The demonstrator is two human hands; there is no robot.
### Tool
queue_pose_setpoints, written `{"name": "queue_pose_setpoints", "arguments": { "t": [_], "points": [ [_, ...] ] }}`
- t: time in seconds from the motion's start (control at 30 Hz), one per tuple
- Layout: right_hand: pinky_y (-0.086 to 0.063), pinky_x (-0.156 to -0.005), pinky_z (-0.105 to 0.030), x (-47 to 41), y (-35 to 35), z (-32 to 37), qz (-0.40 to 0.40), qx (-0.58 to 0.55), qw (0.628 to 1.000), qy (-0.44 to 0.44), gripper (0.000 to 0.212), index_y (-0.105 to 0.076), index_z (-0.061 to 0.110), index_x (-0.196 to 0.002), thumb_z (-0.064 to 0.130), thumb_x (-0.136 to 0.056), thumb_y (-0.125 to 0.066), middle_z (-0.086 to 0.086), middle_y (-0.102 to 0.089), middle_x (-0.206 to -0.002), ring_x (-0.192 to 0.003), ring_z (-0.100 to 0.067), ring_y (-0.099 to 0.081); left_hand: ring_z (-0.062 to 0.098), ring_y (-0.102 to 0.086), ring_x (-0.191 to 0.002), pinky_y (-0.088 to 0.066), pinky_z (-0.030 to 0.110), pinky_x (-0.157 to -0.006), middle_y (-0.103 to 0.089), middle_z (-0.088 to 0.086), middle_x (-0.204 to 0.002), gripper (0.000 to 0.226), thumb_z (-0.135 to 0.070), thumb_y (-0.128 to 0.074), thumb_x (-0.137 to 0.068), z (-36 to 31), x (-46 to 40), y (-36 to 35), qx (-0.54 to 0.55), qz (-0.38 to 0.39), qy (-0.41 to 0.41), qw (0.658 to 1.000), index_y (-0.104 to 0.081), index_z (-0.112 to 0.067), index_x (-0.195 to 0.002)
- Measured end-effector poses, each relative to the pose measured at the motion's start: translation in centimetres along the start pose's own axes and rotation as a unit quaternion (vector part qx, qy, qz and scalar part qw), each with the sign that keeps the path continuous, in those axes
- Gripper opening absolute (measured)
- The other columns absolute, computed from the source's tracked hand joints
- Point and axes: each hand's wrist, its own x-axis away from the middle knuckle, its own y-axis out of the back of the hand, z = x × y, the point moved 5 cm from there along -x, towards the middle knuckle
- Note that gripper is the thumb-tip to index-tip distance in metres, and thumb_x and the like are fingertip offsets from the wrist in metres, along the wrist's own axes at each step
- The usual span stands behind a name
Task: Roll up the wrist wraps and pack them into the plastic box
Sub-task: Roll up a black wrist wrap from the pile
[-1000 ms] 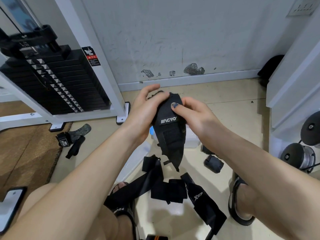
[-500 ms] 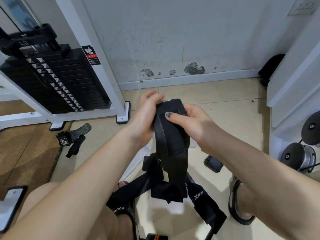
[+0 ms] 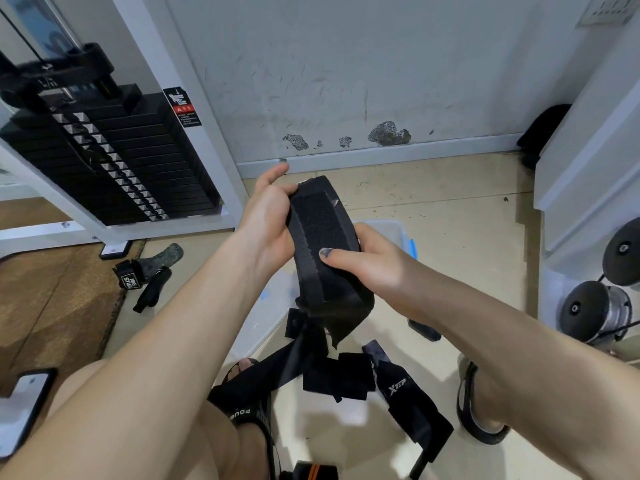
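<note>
Black straps lie nearest me: loose wrist wraps [image 3: 332,372] tangled on the tiled floor [image 3: 450,216] between my feet, one printed XTEP [image 3: 398,389], and an orange-striped roll [image 3: 311,472] at the bottom edge. Above them, both my hands are clamped on the wrap I am rolling [image 3: 322,244]. My left hand [image 3: 266,223] curls round its far side, and my right hand [image 3: 367,261] pins the outer layer with the thumb across the rough fastening patch. A second ago the logo face was toward me and a long tail dangled; now the patch faces up and only a short tail hangs below the bundle, so I judge this roll nearly wound and close to fastening.

Just behind my hands sits the plastic box [image 3: 391,230], clear with a blue clip, largely hidden by the wrap and my right wrist; I cannot tell what is in it. A clear lid [image 3: 270,306] seems to lie under my left forearm. Room to move is good ahead: open floor runs to the skirting and the scuffed wall [image 3: 346,64]. Leftward, more straps [image 3: 149,271] lie by the brown mat [image 3: 52,289], with the weight stack [image 3: 104,161] and its white frame beyond. On the right, a white cabinet [image 3: 588,168] and dumbbells [image 3: 595,306] hem that edge.
</note>
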Motion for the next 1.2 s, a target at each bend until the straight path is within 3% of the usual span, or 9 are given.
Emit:
{"name": "queue_pose_setpoints", "arguments": {
  "t": [0.17, 0.27, 0.43, 0.57, 0.63, 0.73, 0.83, 1.0, 1.2],
  "points": [
    [-0.061, -0.079, -0.038, 0.6, 1.4, 1.5, -0.026, -0.049, 0.998, 0.000, 0.025, -0.063, 0.015, -0.117, 0.018, -0.094, -0.072, -0.010, -0.076, -0.104, -0.094, -0.026, -0.076, 0.029, -0.073, -0.098, -0.062, 0.044, -0.083, -0.070, 0.020, -0.109, 0.033, -0.029, -0.042, -0.110, 0.6, 0.2, -0.1, -0.045, 0.027, 0.063, 0.997, -0.051, -0.011, -0.136],
    [-0.061, -0.068, -0.035, 0.8, 2.6, 2.8, -0.033, -0.115, 0.993, 0.013, 0.014, -0.067, 0.002, -0.109, 0.010, -0.097, -0.065, -0.017, -0.077, -0.094, -0.081, -0.028, -0.076, 0.022, -0.070, -0.086, -0.058, 0.035, -0.078, -0.069, 0.010, -0.091, 0.025, -0.034, -0.041, -0.109, 1.4, 1.3, -0.9, -0.172, 0.069, 0.053, 0.981, -0.058, -0.016, -0.116],
    [-0.053, -0.081, -0.037, 0.6, 4.4, 3.6, -0.045, -0.111, 0.993, -0.002, 0.023, -0.072, -0.002, -0.108, 0.013, -0.099, -0.057, -0.026, -0.075, -0.107, -0.087, -0.028, -0.071, 0.022, -0.055, -0.110, -0.048, 0.043, -0.102, -0.055, 0.000, -0.096, 0.041, -0.019, -0.040, -0.095, 1.7, 1.4, -0.9, -0.460, 0.117, -0.143, 0.869, -0.052, -0.040, -0.129],
    [-0.051, -0.076, -0.037, 0.8, 4.5, 3.5, -0.033, -0.110, 0.993, -0.020, 0.015, -0.071, 0.006, -0.100, 0.015, -0.098, -0.059, -0.017, -0.069, -0.095, -0.084, -0.028, -0.067, -0.005, -0.046, -0.115, -0.038, 0.012, -0.098, -0.048, -0.012, -0.123, 0.055, -0.003, -0.061, -0.093, 1.5, 2.8, -1.4, -0.481, 0.206, -0.294, 0.800, -0.052, -0.043, -0.130],
    [-0.054, -0.072, -0.035, 0.9, 4.6, 3.5, -0.026, -0.105, 0.994, -0.020, 0.015, -0.071, 0.005, -0.102, 0.013, -0.098, -0.059, -0.017, -0.071, -0.095, -0.083, -0.028, -0.069, -0.002, -0.048, -0.122, -0.037, 0.013, -0.102, -0.054, -0.014, -0.128, 0.053, -0.004, -0.065, -0.092, 1.1, 2.9, -1.5, -0.480, 0.229, -0.332, 0.779, -0.053, -0.040, -0.130],
    [-0.058, -0.075, -0.034, 1.2, 4.6, 3.8, 0.006, -0.115, 0.993, -0.017, 0.025, -0.070, -0.001, -0.115, 0.014, -0.100, -0.056, -0.018, -0.075, -0.106, -0.090, -0.027, -0.073, 0.006, -0.058, -0.120, -0.046, 0.029, -0.105, -0.064, -0.013, -0.123, 0.044, 0.000, -0.064, -0.093, 0.4, 3.0, -1.9, -0.459, 0.245, -0.349, 0.779, -0.059, -0.034, -0.122],
    [-0.055, -0.077, -0.032, 1.3, 4.6, 3.9, 0.031, -0.120, 0.992, -0.019, 0.026, -0.071, 0.003, -0.115, 0.018, -0.101, -0.054, -0.012, -0.073, -0.103, -0.090, -0.021, -0.070, 0.007, -0.064, -0.109, -0.053, 0.029, -0.093, -0.067, -0.013, -0.111, 0.035, 0.002, -0.058, -0.095, 0.2, 3.3, -2.2, -0.454, 0.254, -0.347, 0.780, -0.060, -0.028, -0.111],
    [-0.051, -0.096, -0.038, 1.5, 3.8, 3.9, 0.068, -0.091, 0.994, 0.003, 0.027, -0.072, 0.008, -0.115, 0.023, -0.103, -0.052, -0.012, -0.077, -0.110, -0.098, -0.021, -0.072, 0.016, -0.058, -0.075, -0.051, 0.050, -0.068, -0.063, -0.006, -0.085, 0.010, -0.010, -0.054, -0.099, -0.1, 2.4, -1.6, -0.419, 0.199, -0.262, 0.846, -0.055, -0.020, -0.099],
    [-0.052, -0.079, -0.031, 1.5, 3.9, 4.4, 0.025, -0.109, 0.993, 0.034, 0.009, -0.068, 0.008, -0.103, 0.011, -0.098, -0.061, -0.007, -0.072, -0.095, -0.087, -0.020, -0.068, 0.011, -0.046, -0.068, -0.039, 0.033, -0.074, -0.052, -0.015, -0.067, 0.025, -0.019, -0.051, -0.097, 0.0, 1.2, -0.6, -0.394, 0.143, -0.176, 0.891, -0.051, -0.029, -0.075]
  ]
}}
